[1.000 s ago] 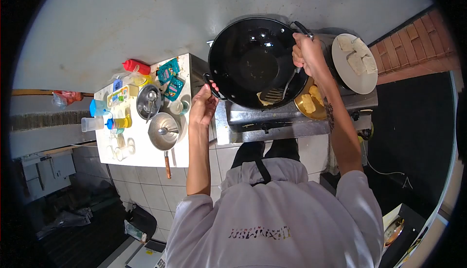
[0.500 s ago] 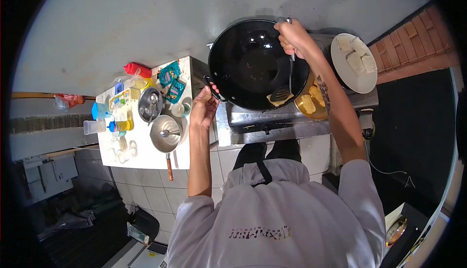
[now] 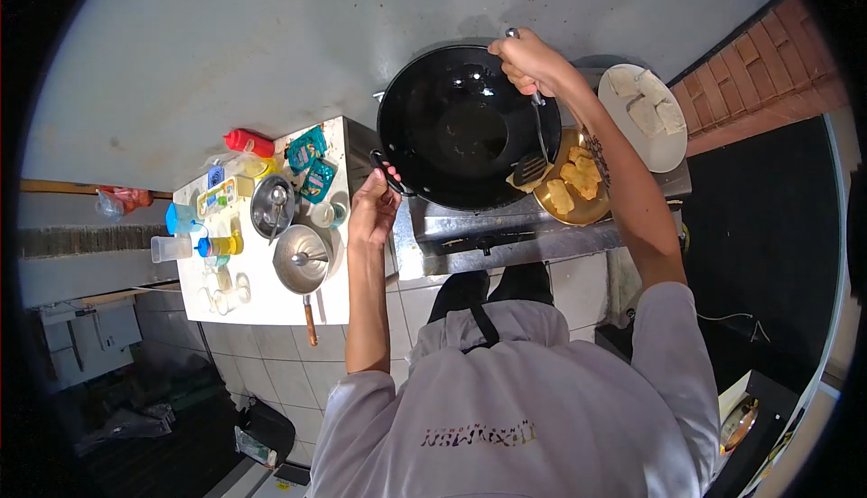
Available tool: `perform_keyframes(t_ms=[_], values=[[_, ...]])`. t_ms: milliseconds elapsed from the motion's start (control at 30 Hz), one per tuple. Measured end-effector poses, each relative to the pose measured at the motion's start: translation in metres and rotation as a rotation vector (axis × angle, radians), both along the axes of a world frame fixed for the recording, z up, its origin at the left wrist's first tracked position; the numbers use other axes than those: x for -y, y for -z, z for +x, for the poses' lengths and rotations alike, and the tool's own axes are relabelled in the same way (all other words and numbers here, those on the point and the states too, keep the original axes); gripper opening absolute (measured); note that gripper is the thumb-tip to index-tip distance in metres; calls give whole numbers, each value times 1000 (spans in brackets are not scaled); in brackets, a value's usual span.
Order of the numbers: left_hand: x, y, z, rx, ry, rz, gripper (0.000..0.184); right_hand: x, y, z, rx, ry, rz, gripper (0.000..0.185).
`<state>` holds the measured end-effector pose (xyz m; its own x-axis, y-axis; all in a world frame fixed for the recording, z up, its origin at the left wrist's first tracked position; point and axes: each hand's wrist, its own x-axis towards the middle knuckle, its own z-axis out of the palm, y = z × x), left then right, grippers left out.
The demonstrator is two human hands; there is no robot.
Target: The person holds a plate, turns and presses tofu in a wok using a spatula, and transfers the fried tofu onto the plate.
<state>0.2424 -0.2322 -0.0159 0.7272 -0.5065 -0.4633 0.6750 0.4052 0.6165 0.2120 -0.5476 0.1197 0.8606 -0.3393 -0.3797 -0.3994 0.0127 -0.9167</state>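
My left hand (image 3: 372,211) is closed on the side handle of a black wok (image 3: 452,123), which has dark liquid in its bottom. My right hand (image 3: 528,61) grips the handle of a slotted spatula (image 3: 529,169). Under the spatula's blade, at the wok's right front rim, is a flat yellowish fried piece (image 3: 522,184), partly hidden. Beside that rim lies a gold-coloured plate (image 3: 589,216) holding several golden fried pieces (image 3: 582,171). My right forearm passes over the plate's right side.
A white oval plate (image 3: 670,153) with pale slices stands at the right. On the left, a white table (image 3: 262,304) carries a saucepan (image 3: 291,279), a metal bowl (image 3: 264,218), a red bottle (image 3: 248,143), green packets (image 3: 316,180) and jars. The stove's metal front (image 3: 452,259) runs below the wok.
The spatula and the fried piece have moved from inside the wok to its right rim, near the gold plate. My left hand stays on the handle; the view has shifted slightly.
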Motion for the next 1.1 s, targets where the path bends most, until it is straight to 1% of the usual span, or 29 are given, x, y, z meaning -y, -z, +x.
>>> perform_keyframes(t_ms=[133,200,300,400,633,800,900,1000,1100], values=[[4,1,-8,1,-17,-2,17,5,-1,1,-5,-31,-3,35],[4,4,-8,7,-20,-14,17,8,-5,0,11,-100,-16,37],[3,7,-7,23,2,-60,16,10,-9,0,3,-97,-45,39],[6,3,-9,22,-17,-29,15,13,-11,-1,16,-145,-51,39],[8,2,-12,17,-30,-6,16,20,-11,-6,36,-138,-61,39],[8,1,-13,20,-28,2,17,29,-19,-16,82,-110,-62,36],[8,1,-13,40,-12,-21,17,40,-23,-23,86,-75,-2,34],[8,2,-10,25,-11,-31,17,37,-35,-33,63,-31,-20,30],[11,1,-9,30,-1,-61,17,37,-33,-34,86,-93,-33,28]])
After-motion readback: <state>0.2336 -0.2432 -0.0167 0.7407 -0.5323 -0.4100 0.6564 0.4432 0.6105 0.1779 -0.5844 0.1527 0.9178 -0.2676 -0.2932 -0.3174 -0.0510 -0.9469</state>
